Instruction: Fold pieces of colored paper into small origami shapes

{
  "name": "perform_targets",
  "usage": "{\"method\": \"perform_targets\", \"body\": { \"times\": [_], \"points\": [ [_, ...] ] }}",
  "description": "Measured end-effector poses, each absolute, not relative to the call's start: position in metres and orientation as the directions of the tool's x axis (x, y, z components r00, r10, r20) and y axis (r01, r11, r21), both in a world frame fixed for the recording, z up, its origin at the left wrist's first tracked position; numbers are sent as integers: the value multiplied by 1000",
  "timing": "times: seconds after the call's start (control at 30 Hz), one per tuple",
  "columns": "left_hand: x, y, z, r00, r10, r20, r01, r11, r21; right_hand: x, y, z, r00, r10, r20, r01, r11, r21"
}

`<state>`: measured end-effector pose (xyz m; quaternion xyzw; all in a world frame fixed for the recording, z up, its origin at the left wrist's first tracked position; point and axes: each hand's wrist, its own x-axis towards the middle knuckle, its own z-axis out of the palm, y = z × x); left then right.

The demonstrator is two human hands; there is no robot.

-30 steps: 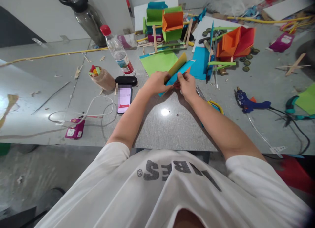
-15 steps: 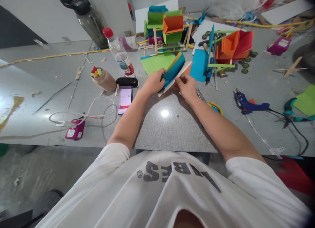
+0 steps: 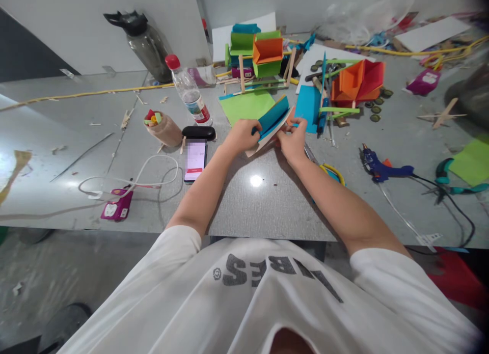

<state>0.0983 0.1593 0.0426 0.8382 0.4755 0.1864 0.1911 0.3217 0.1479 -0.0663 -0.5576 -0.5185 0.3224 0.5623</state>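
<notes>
Folded blue paper [image 3: 275, 114] with a pale sheet [image 3: 260, 148] along its lower side is held between my two hands above the grey table. My left hand [image 3: 244, 135] grips the left end, fingers closed over the blue paper. On the other side my right hand [image 3: 292, 140] pinches the edge of the pale sheet, its fingers bent. Behind them a green sheet [image 3: 246, 105] lies flat, with another blue sheet [image 3: 306, 107] to the right. Scissors with yellow and blue handles [image 3: 333, 173] are partly hidden by my right forearm.
Paper wheel models [image 3: 267, 51] stand at the back. A bottle [image 3: 193, 102], a cup of paper scraps [image 3: 166, 130], a black case [image 3: 199, 133] and a phone [image 3: 195, 160] are on the left. A blue glue gun [image 3: 385, 168] and pliers [image 3: 445, 175] lie right.
The folded paper is tilted a little differently and its yellow part shows less. My right hand's fingers have shifted along the pale sheet. The view has tipped slightly upward.
</notes>
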Motion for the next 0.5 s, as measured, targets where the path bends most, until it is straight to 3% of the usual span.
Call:
{"method": "perform_targets", "body": {
  "times": [0.17, 0.27, 0.5],
  "points": [
    [108, 149, 45, 447, 888, 109, 787, -448, 423, 321, 147, -69, 388, 907, 165, 144, 117, -983],
    [110, 146, 46, 442, 890, 115, 804, -450, 389, 319, 146, -68, 428, 875, 226, 206, 149, -967],
    [106, 154, 45, 331, 927, 176, 825, -375, 423, 311, 146, -60, 371, 921, 117, 67, 100, -993]
  ]
}}
